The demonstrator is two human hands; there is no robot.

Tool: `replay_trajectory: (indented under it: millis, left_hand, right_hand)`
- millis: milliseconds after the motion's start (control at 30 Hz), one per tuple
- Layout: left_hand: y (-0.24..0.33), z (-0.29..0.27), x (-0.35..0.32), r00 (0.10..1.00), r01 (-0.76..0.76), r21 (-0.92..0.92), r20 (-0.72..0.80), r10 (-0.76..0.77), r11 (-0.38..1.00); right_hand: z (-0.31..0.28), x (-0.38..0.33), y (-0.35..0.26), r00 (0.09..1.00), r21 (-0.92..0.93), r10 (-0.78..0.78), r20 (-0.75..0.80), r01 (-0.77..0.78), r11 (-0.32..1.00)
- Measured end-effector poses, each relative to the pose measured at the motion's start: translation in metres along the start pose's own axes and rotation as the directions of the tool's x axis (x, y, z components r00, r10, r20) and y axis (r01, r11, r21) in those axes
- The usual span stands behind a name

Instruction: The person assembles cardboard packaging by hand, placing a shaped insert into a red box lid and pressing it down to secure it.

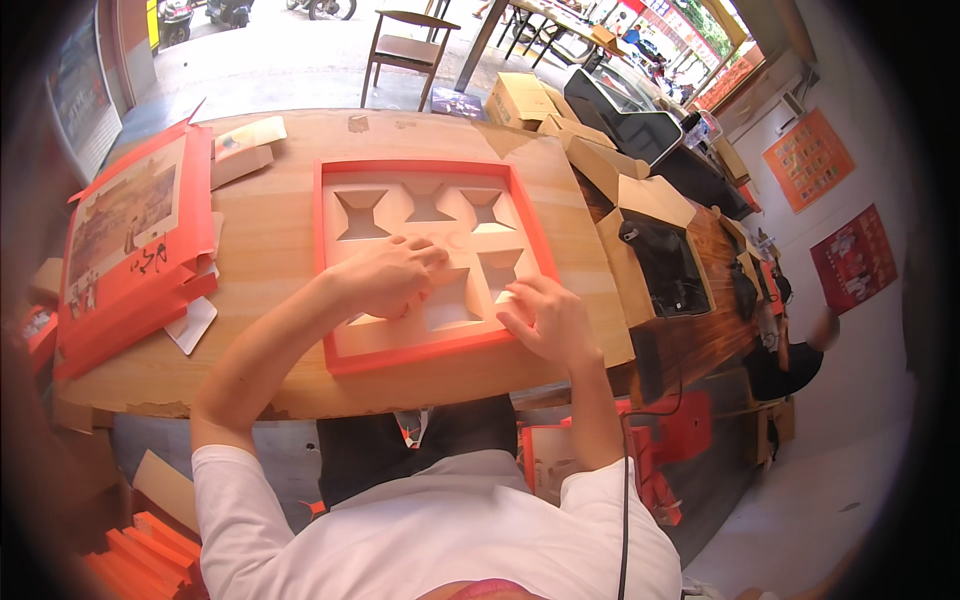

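Note:
A shallow square box (534,220) with a red rim lies on the wooden table in front of me. Inside it sits a pale cardboard insert (452,204) with several square cutouts whose flaps fold down. My left hand (392,275) is bent over the near-left cutout, fingers curled down and mostly covering it. At the near-right cutout, my right hand (548,318) has thumb and index finger at a whitish flap edge (505,297). The tips of some left fingers are hidden inside the cutout.
A red printed box lid (135,235) leans at the table's left, with folded cardboard pieces (245,150) beside it. On the right stands an open carton (655,255) holding black things. A wooden chair (408,55) is beyond the table; a black cable (626,500) hangs near my right arm.

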State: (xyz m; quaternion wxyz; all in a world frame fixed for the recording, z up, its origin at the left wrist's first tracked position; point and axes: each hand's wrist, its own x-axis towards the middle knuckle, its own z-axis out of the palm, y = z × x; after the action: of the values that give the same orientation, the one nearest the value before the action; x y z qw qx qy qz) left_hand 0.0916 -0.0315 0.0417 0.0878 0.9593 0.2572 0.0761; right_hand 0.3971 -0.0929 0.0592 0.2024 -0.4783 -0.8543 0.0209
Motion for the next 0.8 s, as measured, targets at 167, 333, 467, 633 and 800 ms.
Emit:
replay_trajectory:
  millis: [167,333,467,633,800]
  left_hand:
    - [0.002,-0.001,0.001,1.0,-0.004,0.02,0.007,0.004,1.0]
    - [0.002,-0.002,0.001,1.0,-0.006,0.014,0.008,0.006,1.0]
    - [0.0,0.002,0.001,0.999,-0.01,0.016,-0.031,0.011,1.0]
    - [0.001,0.003,0.003,1.0,-0.009,0.022,-0.006,0.009,1.0]
    - [0.002,0.0,0.003,1.0,-0.01,0.038,-0.007,0.01,0.999]
  right_hand:
    - [0.005,-0.013,0.008,0.991,-0.046,-0.127,0.031,0.129,0.991]
    - [0.01,-0.007,0.015,0.992,-0.077,-0.093,0.089,0.1,0.992]
    - [0.012,-0.004,0.022,0.987,-0.078,-0.137,0.083,0.143,0.987]
    - [0.013,0.001,0.039,0.993,0.243,0.027,-0.111,0.001,0.97]
    - [0.008,0.038,0.044,0.951,-0.103,0.243,-0.193,-0.266,0.958]
